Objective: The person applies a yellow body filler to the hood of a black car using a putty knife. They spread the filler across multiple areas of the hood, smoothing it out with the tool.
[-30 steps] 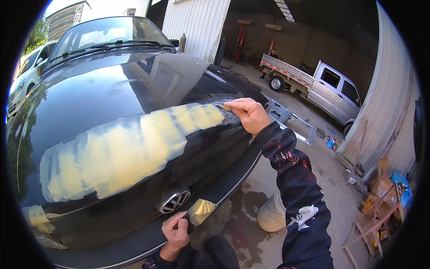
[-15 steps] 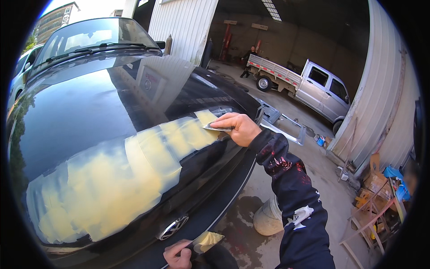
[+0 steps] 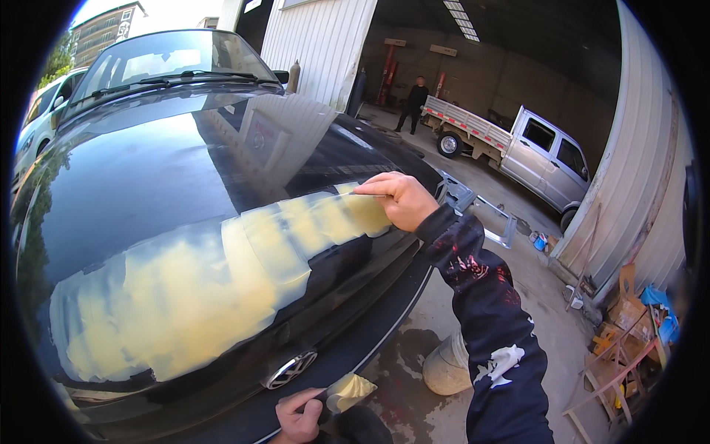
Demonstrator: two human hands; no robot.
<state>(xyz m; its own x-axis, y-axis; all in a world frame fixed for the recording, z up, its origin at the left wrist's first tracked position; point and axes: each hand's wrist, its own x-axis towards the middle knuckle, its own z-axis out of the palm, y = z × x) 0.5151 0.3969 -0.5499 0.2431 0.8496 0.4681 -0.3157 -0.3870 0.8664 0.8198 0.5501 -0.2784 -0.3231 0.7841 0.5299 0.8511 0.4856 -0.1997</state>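
My right hand (image 3: 399, 200) is closed on a thin scraper (image 3: 370, 194), pressed on the black car hood (image 3: 133, 177) at the right end of a broad, uneven band of pale yellow filler (image 3: 185, 296). My left hand (image 3: 299, 414), low in the picture by the front bumper (image 3: 384, 325), grips a second blade (image 3: 339, 396) carrying a lump of yellow filler. The car's round chrome badge (image 3: 288, 368) sits just above it.
A pale bucket (image 3: 444, 370) stands beside the bumper, a metal panel frame (image 3: 481, 214) lies behind. Cardboard boxes and metal racks (image 3: 621, 325) pile at right. A silver flatbed truck (image 3: 547, 163) and a person in dark clothes (image 3: 414, 103) are in the garage.
My right hand has moved slightly left and down along the hood from a second ago, and yellow filler now reaches the hood's right part. The distant person has come out from behind the truck bed.
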